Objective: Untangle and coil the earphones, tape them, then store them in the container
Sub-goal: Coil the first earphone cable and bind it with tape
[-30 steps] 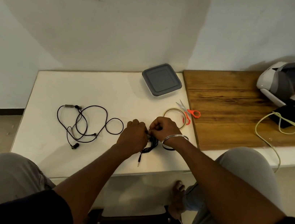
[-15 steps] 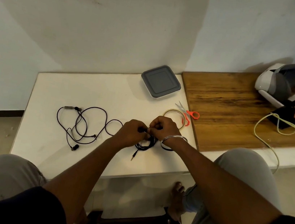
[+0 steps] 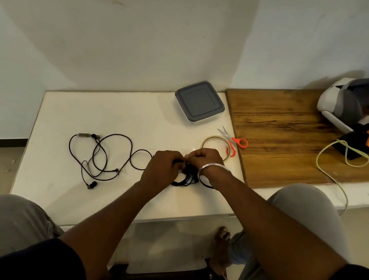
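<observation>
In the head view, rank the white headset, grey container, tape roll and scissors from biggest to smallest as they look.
1. white headset
2. grey container
3. tape roll and scissors: they look about alike, so I won't rank them.

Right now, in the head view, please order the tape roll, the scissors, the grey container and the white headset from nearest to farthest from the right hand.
1. tape roll, just beyond the right hand.
2. scissors, beyond it and to the right.
3. grey container, farther back, slightly left.
4. white headset, far right.
</observation>
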